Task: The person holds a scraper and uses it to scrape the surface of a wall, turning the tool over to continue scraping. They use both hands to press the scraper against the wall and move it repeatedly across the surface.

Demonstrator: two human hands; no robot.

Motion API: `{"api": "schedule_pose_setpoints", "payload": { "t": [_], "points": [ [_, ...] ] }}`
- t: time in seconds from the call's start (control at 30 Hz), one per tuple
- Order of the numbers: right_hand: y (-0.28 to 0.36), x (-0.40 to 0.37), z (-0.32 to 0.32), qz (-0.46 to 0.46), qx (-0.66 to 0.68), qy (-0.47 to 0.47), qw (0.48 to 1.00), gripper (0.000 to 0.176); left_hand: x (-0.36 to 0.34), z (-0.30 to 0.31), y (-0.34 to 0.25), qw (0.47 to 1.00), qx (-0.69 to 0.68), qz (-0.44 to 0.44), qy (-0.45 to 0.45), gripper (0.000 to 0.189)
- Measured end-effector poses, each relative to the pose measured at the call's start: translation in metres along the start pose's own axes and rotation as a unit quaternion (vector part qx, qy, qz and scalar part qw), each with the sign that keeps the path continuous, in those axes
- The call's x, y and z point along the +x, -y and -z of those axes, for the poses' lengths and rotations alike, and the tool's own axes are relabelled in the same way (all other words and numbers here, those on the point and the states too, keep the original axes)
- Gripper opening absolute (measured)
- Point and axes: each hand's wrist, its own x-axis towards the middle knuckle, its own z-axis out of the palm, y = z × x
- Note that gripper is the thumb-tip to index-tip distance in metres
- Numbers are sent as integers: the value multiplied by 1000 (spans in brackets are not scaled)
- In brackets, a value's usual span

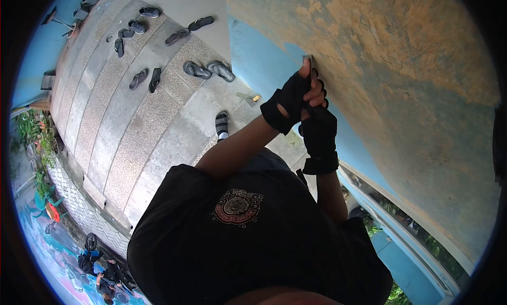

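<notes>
My left hand (pixel 292 100), in a black fingerless glove, is closed around a flat scraper (pixel 308 57). The scraper's thin end shows past my thumb, against or very near the wall (pixel 369 67). My right hand (pixel 320 132), gloved the same way, is closed just below the left, around what seems to be the lower part of the same tool. The fingers hide the handle. Blue paint covers the wall's lower band, and patchy tan and grey areas lie above it.
Several sandals and shoes (pixel 196 70) lie on the tiled floor (pixel 142 125) to the left. A small yellow item (pixel 256 98) is near the wall's foot. My sandalled foot (pixel 222 124) stands close by. Plants (pixel 39 130) and a person (pixel 105 289) are at far left.
</notes>
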Motion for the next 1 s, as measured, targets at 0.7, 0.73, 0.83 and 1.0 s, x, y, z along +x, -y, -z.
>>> {"api": "schedule_pose_setpoints", "payload": {
  "t": [0.7, 0.73, 0.83, 1.0],
  "points": [
    [19, -8, 12, 48, -47, -23, 997, 10, -3, -13, 10, 1000, -12, 0, 1, 56],
    [25, -10, 16, -3, -58, -20, 998, 8, -7, -22, 16, 1000, -2, 14, -20, 56],
    [19, -7, 14, 8, -58, -19, 998, 6, -2, -19, 8, 999, -3, 8, -30, 56],
    [16, -7, 11, 11, -23, -9, 1000, 8, -2, -18, 9, 999, -6, 2, -34, 55]
  ]
}}
